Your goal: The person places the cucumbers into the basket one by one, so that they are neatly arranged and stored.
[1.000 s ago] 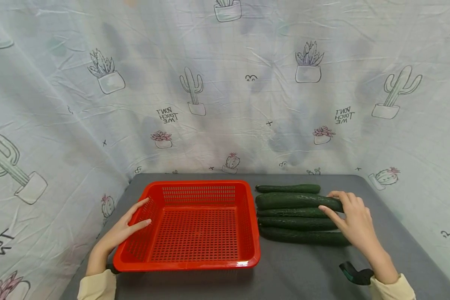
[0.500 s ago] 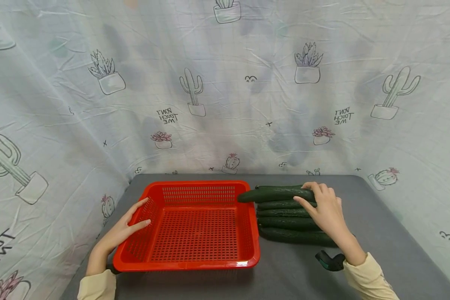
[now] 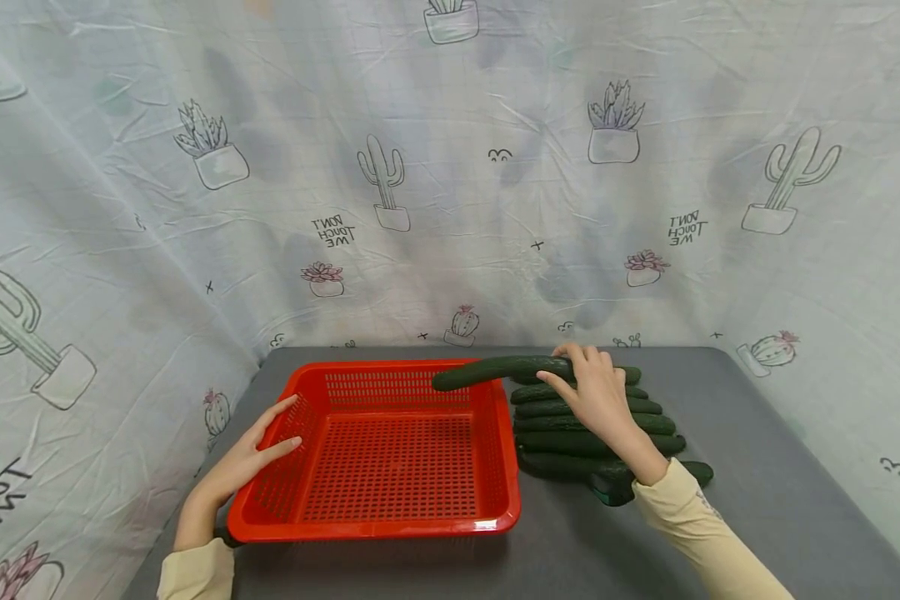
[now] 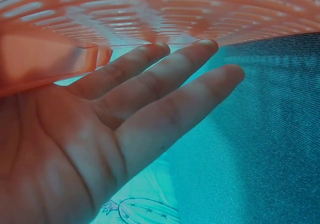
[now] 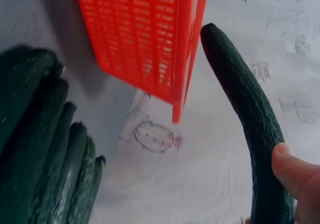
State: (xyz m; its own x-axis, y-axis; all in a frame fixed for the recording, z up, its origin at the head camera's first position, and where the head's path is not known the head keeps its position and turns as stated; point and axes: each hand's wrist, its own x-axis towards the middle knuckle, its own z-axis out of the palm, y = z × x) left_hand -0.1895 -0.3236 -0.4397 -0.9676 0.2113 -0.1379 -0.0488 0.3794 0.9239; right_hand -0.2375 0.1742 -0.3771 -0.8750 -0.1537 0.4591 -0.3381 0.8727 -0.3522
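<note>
In the head view, my left hand [image 3: 236, 467] lies over the left rim of a red plastic basket [image 3: 375, 530]. Thumb and forefinger reach over the rim, while the left wrist view shows three straight fingers [image 4: 175, 109] along the outside of the slotted wall. My right hand [image 3: 598, 396] grips a long dark green cucumber [image 3: 487, 369] near its right end, thumb on the near side. That cucumber is raised, its free end over the basket's far right corner. Several more cucumbers [image 3: 562, 442] lie side by side right of the basket, partly covered by my right hand and forearm.
Basket and cucumbers stand on a grey table [image 3: 750, 467]. Behind and at the sides hangs a pale curtain [image 3: 450, 192] printed with cacti. A dark band-like device [image 3: 613, 492] is at my right wrist, close to the nearest cucumber.
My right hand has lifted the cucumber off the row and carried it left, so its end now hangs above the basket. The left hand and basket have stayed put.
</note>
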